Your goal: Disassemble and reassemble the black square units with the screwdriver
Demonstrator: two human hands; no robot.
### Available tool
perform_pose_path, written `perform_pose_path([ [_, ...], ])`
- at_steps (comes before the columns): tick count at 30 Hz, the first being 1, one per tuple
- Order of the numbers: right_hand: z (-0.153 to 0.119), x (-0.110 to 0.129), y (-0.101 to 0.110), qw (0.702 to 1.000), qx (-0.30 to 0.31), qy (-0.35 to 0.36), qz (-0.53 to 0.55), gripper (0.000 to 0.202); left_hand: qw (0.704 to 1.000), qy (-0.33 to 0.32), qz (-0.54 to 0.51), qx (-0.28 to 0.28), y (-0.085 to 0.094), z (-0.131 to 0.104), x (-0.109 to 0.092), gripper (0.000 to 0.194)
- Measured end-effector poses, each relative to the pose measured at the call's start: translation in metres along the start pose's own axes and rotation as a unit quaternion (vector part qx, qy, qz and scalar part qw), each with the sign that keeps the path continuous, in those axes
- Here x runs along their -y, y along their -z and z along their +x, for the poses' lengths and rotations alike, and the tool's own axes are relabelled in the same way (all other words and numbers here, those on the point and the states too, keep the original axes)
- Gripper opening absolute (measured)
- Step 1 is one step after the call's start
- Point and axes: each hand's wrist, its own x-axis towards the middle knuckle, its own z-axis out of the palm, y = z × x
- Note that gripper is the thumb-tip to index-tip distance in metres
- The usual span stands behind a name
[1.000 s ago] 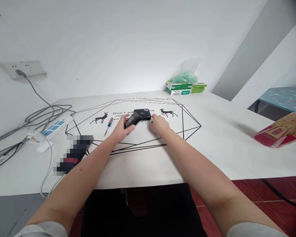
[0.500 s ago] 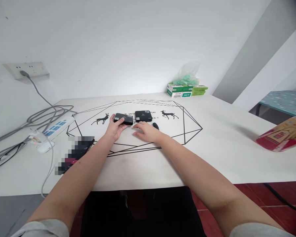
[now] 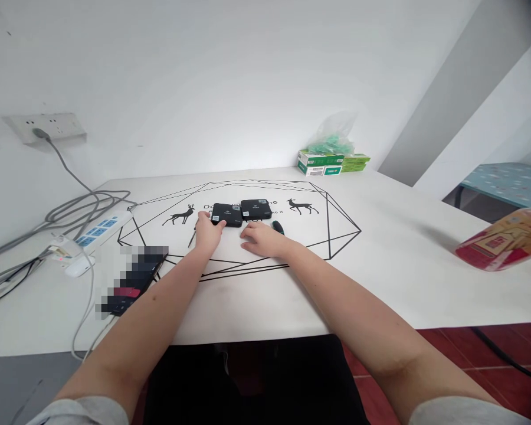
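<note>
Two flat black square boxes lie side by side on the table, their lids carrying small labels. My left hand [image 3: 209, 233] grips the left black box [image 3: 227, 215] by its left side and front corner, fingers on the side and thumb at the front. Just behind my right hand [image 3: 262, 238] sits the right black box [image 3: 256, 209], its inner edge against or very close to the other. That hand rests on the table holding nothing, fingers loosely bent and apart. A dark green rounded object [image 3: 278, 226] shows beside it, partly hidden by the hand; its kind is unclear.
On the left are a phone-like dark device [image 3: 137, 283], partly pixelated, a white power strip [image 3: 104, 230] and grey cables [image 3: 88, 203]. Green-and-white cartons [image 3: 321, 162] under a plastic bag [image 3: 334, 139] stand at the back. A red-and-yellow package [image 3: 502, 242] is at right.
The left box has moved right and down onto the table beside the other box. My left hand has shifted its hold to the box's side and front. My right hand has barely moved.
</note>
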Motion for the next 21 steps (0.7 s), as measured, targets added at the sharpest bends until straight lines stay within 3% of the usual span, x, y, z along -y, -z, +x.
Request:
perform_pose_path([
  [3, 0.000, 0.001, 0.000, 1.000, 0.003, -0.006, 0.005, 0.032, 0.991, -0.030, 0.128, -0.025, 0.000, -0.002, -0.008, 0.030],
  [8, -0.001, 0.002, 0.001, 1.000, 0.006, -0.009, 0.004, 0.034, 0.954, -0.134, 0.268, -0.003, -0.004, -0.018, -0.009, 0.013],
  [9, -0.002, 0.002, 0.001, 1.000, 0.007, -0.008, 0.000, 0.034, 0.940, -0.163, 0.299, 0.011, -0.005, -0.023, -0.007, 0.018],
  [13, -0.001, 0.003, 0.001, 1.000, 0.008, -0.005, -0.017, 0.031, 0.889, -0.212, 0.384, 0.129, -0.009, -0.041, 0.002, 0.071],
  [16, 0.000, 0.004, 0.000, 1.000, 0.005, 0.000, -0.027, 0.028, 0.875, -0.178, 0.415, 0.173, -0.011, -0.044, 0.001, 0.080],
  [21, 0.002, 0.003, -0.001, 1.000, 0.001, -0.009, -0.030, 0.027, 0.873, -0.155, 0.421, 0.191, -0.011, -0.034, -0.012, 0.087],
])
